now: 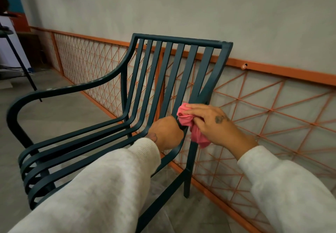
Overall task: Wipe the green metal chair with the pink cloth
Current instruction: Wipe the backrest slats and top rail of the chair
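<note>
I find myself in what appears to be a café or public seating area: grey plastered wall, orange lattice panelling along its foot, grey tiled floor, slatted green metal chair, dark-legged stand at far left.

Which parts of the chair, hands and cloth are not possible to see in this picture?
- Head view, left hand fingers: hidden behind the hand itself; its grip on the green chair is unclear.
- Head view, pink cloth: partly covered by the right hand.
- Head view, chair's near front: hidden by the left sleeve.
</note>
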Action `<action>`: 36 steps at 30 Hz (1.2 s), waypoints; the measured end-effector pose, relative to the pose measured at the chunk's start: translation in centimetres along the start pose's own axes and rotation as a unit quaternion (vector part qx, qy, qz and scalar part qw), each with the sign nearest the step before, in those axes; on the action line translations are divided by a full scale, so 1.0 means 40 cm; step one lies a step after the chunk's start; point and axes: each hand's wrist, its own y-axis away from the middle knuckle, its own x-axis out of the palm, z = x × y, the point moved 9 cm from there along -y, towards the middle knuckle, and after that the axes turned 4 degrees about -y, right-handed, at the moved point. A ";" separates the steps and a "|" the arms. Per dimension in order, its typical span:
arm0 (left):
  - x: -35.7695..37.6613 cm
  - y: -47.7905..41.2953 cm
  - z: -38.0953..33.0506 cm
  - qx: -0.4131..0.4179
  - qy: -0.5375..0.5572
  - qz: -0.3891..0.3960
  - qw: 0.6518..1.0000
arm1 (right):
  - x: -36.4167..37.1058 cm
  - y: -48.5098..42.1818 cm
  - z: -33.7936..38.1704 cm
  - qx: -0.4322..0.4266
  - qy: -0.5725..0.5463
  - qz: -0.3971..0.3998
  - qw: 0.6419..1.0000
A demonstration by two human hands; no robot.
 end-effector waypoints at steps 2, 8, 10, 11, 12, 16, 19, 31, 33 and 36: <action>-0.001 -0.001 0.006 -0.004 0.015 0.001 1.000 | -0.045 -0.035 -0.039 0.023 0.050 -0.011 0.998; 0.002 0.000 0.003 0.010 0.023 0.004 1.000 | -0.117 -0.072 -0.038 0.067 -0.062 -0.074 0.993; 0.001 0.004 0.001 0.013 0.021 0.004 1.000 | -0.075 -0.048 -0.015 0.061 -0.052 -0.072 0.994; 0.000 0.007 -0.003 0.018 0.016 0.004 1.000 | -0.040 -0.030 -0.010 0.068 -0.038 -0.047 0.996; -0.001 0.007 -0.009 0.026 0.012 0.004 1.000 | -0.009 -0.011 -0.005 0.068 -0.021 -0.029 0.997; -0.005 0.010 -0.020 0.038 0.011 0.004 0.999 | 0.024 0.036 0.035 0.015 -0.059 -0.034 0.998; -0.006 0.011 -0.010 0.023 0.011 0.000 1.000 | -0.016 0.007 -0.015 0.022 -0.034 -0.020 0.999; -0.013 0.026 -0.017 0.018 0.017 -0.003 1.000 | -0.034 -0.016 -0.044 0.107 -0.036 -0.121 0.986; -0.016 0.028 -0.022 0.021 0.012 -0.009 1.000 | 0.028 0.035 -0.013 0.090 -0.058 -0.104 0.989; -0.019 0.035 -0.026 0.022 -0.001 -0.010 1.000 | 0.054 0.071 0.016 0.059 -0.103 -0.102 0.988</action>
